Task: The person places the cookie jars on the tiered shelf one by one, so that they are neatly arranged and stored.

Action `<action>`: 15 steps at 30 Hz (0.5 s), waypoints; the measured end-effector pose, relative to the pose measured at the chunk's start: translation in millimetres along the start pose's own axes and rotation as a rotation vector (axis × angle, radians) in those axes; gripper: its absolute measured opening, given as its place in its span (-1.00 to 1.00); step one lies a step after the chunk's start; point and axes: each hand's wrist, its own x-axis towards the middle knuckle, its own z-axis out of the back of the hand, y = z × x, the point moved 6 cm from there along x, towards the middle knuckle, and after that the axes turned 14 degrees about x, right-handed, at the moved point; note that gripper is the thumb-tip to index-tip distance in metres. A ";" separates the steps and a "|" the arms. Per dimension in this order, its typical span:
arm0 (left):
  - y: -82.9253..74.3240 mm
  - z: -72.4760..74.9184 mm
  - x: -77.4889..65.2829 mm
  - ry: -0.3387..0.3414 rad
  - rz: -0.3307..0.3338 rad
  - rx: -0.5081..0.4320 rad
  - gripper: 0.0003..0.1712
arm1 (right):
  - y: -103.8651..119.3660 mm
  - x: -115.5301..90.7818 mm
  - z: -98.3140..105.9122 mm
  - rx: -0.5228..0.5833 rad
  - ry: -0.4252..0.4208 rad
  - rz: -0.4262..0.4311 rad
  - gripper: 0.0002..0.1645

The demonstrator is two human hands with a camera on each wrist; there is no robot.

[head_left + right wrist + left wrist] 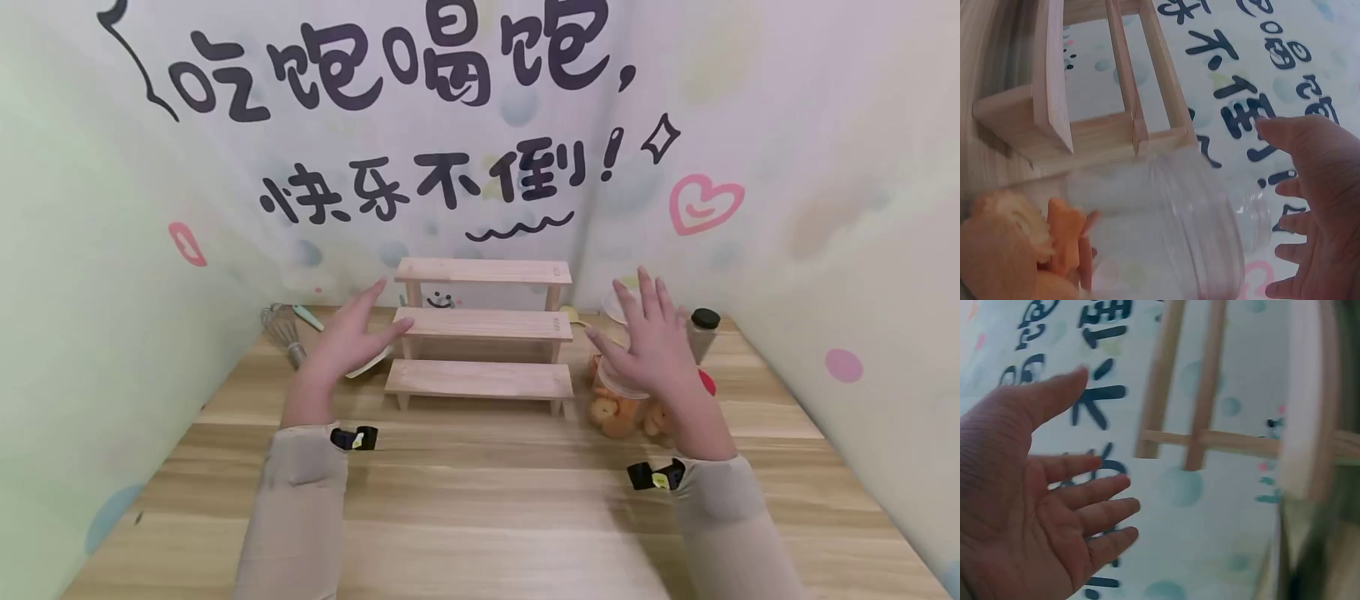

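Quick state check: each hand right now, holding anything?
Left hand: open, holding nothing, near the shelf.
Right hand: open, holding nothing, near the jar.

Between the left hand (347, 337) and right hand (654, 346), the steps (480, 380) are pale pinkish wood. Below both hands, the table (480, 500) is light brown with darker stripes. The sleeve (300, 500) behind each hand is grey-tan. Near the right hand, cookies (617, 415) are orange-brown and a lid (706, 318) is black. Past both hands, the white wall (772, 92) has black writing (441, 158), blue dots (520, 107) and a pink heart (679, 207).
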 end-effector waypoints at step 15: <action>21.6 -70.2 23.2 0.013 0.070 -0.414 -0.16 | -43.2 1.1 1.4 0.356 -0.043 -0.277 0.20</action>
